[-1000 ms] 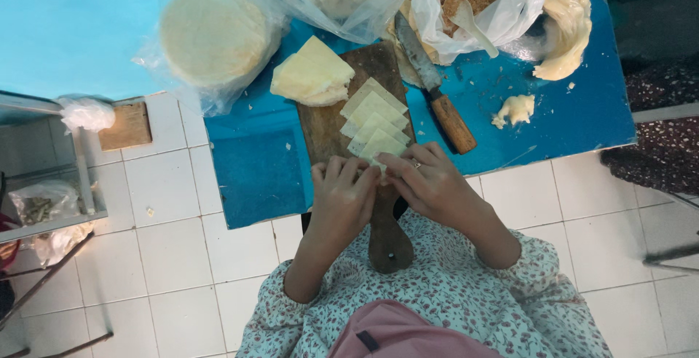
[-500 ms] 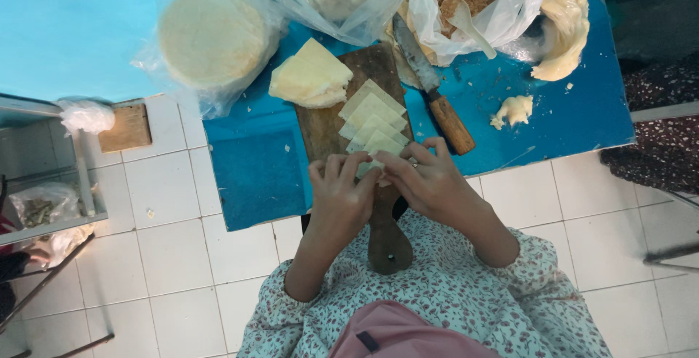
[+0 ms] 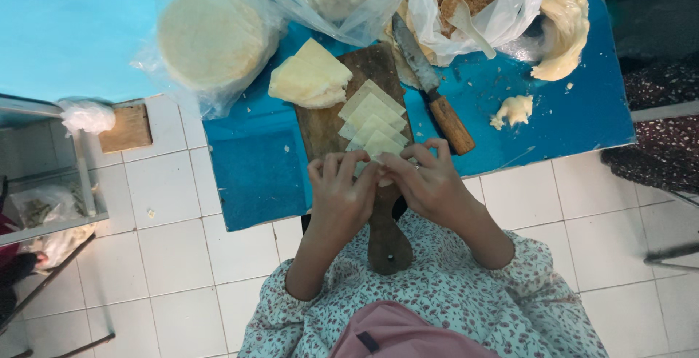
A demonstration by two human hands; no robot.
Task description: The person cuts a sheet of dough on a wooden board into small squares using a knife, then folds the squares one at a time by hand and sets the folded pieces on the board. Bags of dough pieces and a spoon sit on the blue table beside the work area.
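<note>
In the head view the left hand [image 3: 342, 194] and the right hand [image 3: 429, 183] meet fingertip to fingertip over the near end of the wooden cutting board [image 3: 324, 121], both closed together on a small pale dough piece [image 3: 384, 180] pinched between them; only a sliver of it shows past the fingers. It looks thin, soft and light, likely to tear or stretch if pulled, so it is best held by its edges with gentle fingertip pressure. Just beyond the fingers, a row of overlapping dough squares [image 3: 375, 118] lies on the board, touching one another, with a thicker wedge-shaped stack [image 3: 309, 78] at the far end. A knife [image 3: 433, 92] with a wooden handle rests beside the board on the blue desk [image 3: 255, 176], near the right hand.
</note>
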